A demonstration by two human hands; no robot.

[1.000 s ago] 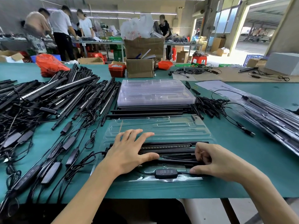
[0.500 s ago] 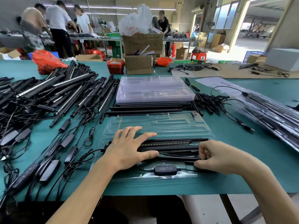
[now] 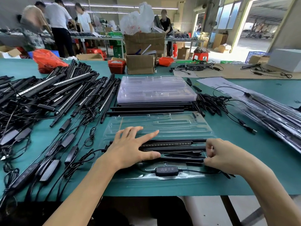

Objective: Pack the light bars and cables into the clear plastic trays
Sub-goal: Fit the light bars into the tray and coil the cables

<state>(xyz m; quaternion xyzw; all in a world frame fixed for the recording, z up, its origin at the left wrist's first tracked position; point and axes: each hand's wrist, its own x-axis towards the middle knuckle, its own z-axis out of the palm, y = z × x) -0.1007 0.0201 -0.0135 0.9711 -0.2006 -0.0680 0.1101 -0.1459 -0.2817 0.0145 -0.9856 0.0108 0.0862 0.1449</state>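
An open clear plastic tray (image 3: pixel 162 123) lies before me on the green table. Its near half holds black light bars (image 3: pixel 175 145) and a cable with a black inline controller (image 3: pixel 164 171). My left hand (image 3: pixel 130 148) rests flat on the bars' left part, fingers spread and straight. My right hand (image 3: pixel 218 152) sits at the bars' right ends, fingers curled and pinching thin black rods or bar ends there. The tray's far half is bare.
A stack of clear trays (image 3: pixel 154 89) sits behind on loose black bars (image 3: pixel 151 108). A big heap of light bars and cables (image 3: pixel 48 98) fills the left. Loose black cables (image 3: pixel 215 103) and packed trays (image 3: pixel 273 115) lie right. Cardboard boxes (image 3: pixel 140 62) and people stand behind.
My right hand has shifted slightly to the right at the bar ends. The left hand stays pressed flat on the bars. The view has tilted a little.
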